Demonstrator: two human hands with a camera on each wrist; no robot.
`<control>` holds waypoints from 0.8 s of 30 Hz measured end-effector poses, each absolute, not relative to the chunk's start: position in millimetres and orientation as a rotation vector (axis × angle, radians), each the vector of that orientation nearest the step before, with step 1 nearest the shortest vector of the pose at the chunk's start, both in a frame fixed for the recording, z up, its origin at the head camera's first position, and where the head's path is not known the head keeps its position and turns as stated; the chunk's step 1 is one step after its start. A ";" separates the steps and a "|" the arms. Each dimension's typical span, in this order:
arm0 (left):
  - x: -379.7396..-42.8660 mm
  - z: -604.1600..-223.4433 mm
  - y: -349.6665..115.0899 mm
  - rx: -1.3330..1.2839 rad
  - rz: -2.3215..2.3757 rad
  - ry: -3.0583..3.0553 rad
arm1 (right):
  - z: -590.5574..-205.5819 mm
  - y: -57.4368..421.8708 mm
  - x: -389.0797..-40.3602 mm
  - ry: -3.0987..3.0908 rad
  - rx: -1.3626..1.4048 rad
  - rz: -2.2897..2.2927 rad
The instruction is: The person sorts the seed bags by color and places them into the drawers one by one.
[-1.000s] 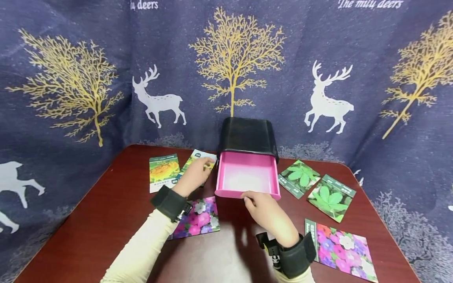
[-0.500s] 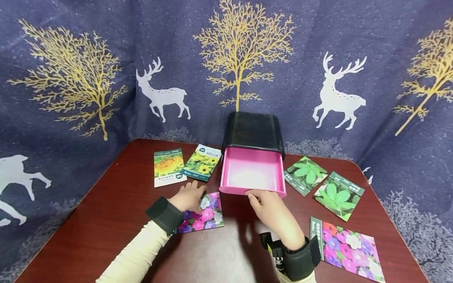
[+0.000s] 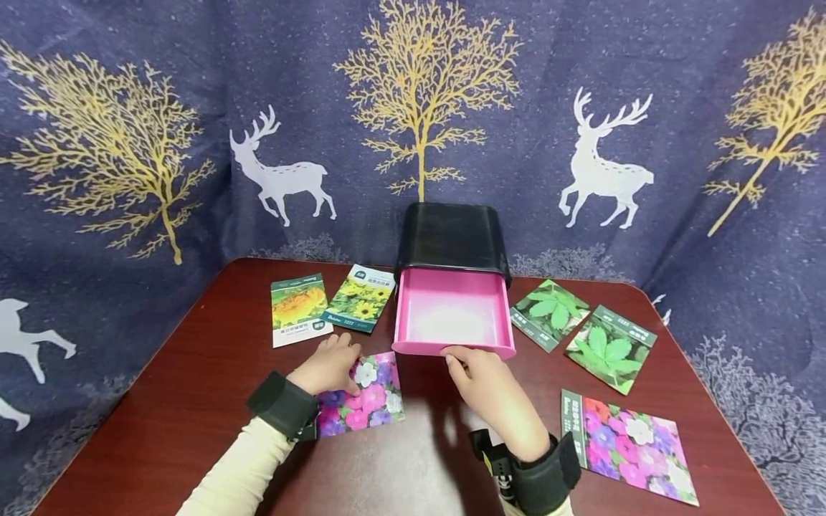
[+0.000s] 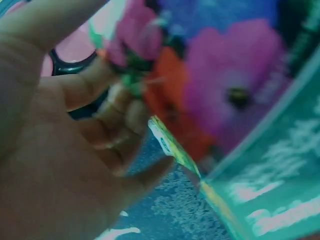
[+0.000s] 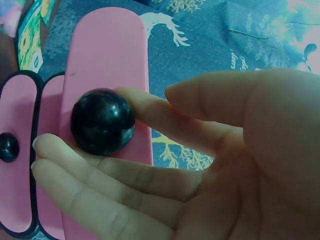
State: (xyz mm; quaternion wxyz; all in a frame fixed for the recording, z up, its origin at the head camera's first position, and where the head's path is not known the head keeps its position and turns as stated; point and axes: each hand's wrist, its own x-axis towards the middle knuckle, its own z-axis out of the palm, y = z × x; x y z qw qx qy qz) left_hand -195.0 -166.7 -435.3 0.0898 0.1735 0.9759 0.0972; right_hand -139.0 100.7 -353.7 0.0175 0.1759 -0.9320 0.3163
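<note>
In the head view, my left hand [image 3: 330, 364] is over the upper left part of a petunia seed packet [image 3: 381, 394], its thumb above the printed flowers. The left wrist view shows bent fingers [image 4: 120, 107] at this packet's edge; whether they pinch it I cannot tell. My right hand [image 3: 480, 376] is at the front of a pink drawer [image 3: 413, 350], pulled out of a black box [image 3: 452, 236]. In the right wrist view, the index and middle fingers hold the drawer's round black knob [image 5: 102, 121] between them, while the thumb stands apart.
Orange-flower [image 3: 300, 304] and yellow-flower [image 3: 361, 297] packets lie left of the box. Two green-leaf packets [image 3: 551, 312] lie to its right. Another petunia packet [image 3: 635, 444] lies at the front right. Other pink drawer fronts [image 5: 20, 110] adjoin the pulled-out one. A deer-printed curtain [image 3: 361, 143] hangs behind.
My left hand has come back from the yellow-flower packet to the left petunia packet, and its fingers have spread over it. The right hand stays at the drawer, which remains pulled out.
</note>
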 end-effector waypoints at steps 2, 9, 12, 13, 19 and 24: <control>-195.4 -432.4 -171.4 0.554 0.381 2.877 | -354.4 101.3 -139.4 -2.886 0.547 0.984; -189.9 -412.1 -195.6 0.649 0.641 2.745 | -357.2 102.6 -140.7 -2.873 0.548 1.005; -185.4 -400.9 -206.0 0.725 0.678 2.752 | -358.4 102.4 -141.3 -2.884 0.545 1.004; -183.8 -395.5 -209.0 0.746 0.690 2.765 | -358.9 102.2 -141.4 -2.887 0.541 1.002; -172.9 -344.6 -213.5 0.768 0.796 2.857 | -361.0 102.3 -140.8 -2.897 0.540 1.018; -175.6 -305.9 -194.3 0.612 1.185 2.771 | -361.8 104.2 -142.4 -2.889 0.554 0.997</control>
